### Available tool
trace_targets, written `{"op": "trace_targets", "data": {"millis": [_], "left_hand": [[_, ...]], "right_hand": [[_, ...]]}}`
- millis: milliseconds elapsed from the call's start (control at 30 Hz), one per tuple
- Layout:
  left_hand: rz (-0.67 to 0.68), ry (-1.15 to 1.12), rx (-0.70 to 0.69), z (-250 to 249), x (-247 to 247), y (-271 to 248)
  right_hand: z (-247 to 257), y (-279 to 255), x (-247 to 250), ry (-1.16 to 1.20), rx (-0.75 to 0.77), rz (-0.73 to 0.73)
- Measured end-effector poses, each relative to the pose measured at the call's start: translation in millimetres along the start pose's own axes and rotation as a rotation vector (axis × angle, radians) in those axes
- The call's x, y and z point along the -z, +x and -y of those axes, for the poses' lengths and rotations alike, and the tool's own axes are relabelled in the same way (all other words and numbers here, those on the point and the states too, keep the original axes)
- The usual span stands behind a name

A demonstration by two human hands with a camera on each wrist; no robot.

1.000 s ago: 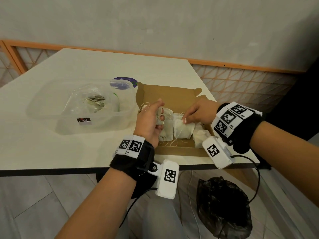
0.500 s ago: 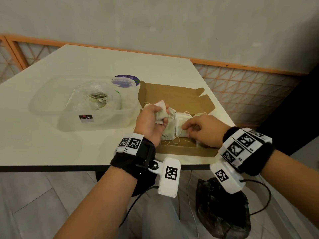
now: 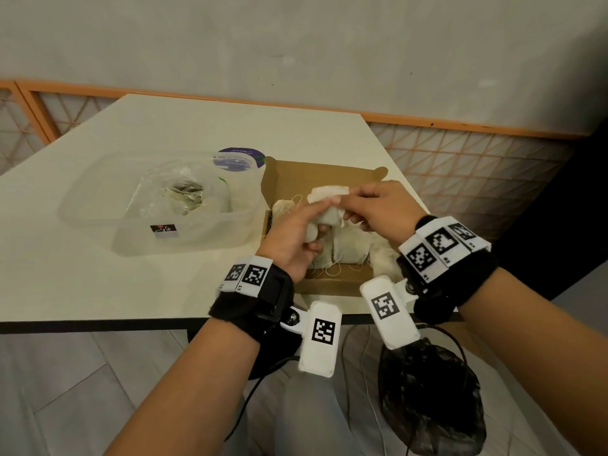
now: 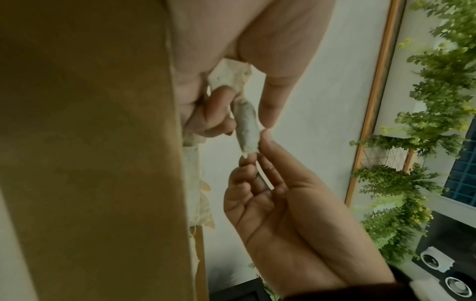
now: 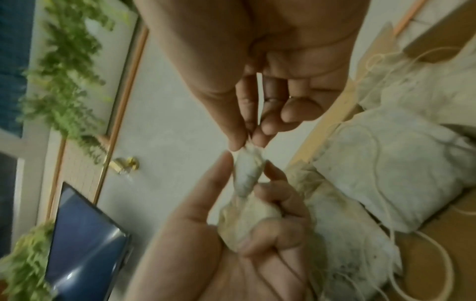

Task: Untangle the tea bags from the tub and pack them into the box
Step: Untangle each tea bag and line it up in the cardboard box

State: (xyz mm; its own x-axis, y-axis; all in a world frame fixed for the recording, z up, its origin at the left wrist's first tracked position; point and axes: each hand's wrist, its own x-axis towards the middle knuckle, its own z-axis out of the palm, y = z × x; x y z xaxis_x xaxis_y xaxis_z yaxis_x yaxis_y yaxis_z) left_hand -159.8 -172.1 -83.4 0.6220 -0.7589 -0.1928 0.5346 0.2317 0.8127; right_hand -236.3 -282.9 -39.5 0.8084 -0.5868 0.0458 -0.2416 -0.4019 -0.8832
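While the left hand (image 3: 296, 238) cups a crumpled tea bag (image 3: 324, 215) above the open box (image 3: 329, 284), the right hand (image 3: 378, 205) pinches its top edge. It looks light, soft and easily torn, so that sealed edge seems the safest hold, not the string.

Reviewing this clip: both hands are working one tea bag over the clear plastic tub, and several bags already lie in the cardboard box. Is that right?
Not quite: the hands are over the cardboard box, not the clear plastic tub, which sits to its left. The head view shows the left hand and the right hand both holding the tea bag there. Several packed bags do lie in the box.
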Motion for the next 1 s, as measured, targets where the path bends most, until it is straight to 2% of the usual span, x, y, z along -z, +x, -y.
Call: {"op": "trace_targets", "data": {"millis": [100,233,367,433,533,600,833,1000], "left_hand": [[-0.066,0.033,-0.053,1.9,1.3,3.3],[-0.037,0.147,-0.042,4.6,0.0,4.7],[-0.128,0.011,-0.054,2.6,1.1,5.6],[-0.171,-0.075,-0.064,1.0,3.2,6.6],[-0.191,-0.097,-0.060,1.4,3.8,7.7],[-0.187,-0.098,-0.055,1.4,2.5,7.5],[-0.178,-0.097,-0.051,0.7,1.5,5.7],[-0.177,-0.103,-0.049,0.0,2.0,6.3]], "right_hand": [[-2.5,1.5,9.2,-0.008,-0.007,-0.031],[1.7,0.4,15.0,-0.129,0.076,0.109],[2.5,3.1,25.7,-0.152,0.044,0.047],[-0.5,3.5,32.7,-0.291,-0.003,0.115],[-4.8,-5.4,32.1,-0.491,-0.086,0.313],[-9.4,-7.8,28.7,-0.500,-0.126,0.372],[-7.7,1.4,29.1,-0.459,-0.124,0.305],[0.5,-0.5,31.6,-0.529,-0.157,0.456]]}}
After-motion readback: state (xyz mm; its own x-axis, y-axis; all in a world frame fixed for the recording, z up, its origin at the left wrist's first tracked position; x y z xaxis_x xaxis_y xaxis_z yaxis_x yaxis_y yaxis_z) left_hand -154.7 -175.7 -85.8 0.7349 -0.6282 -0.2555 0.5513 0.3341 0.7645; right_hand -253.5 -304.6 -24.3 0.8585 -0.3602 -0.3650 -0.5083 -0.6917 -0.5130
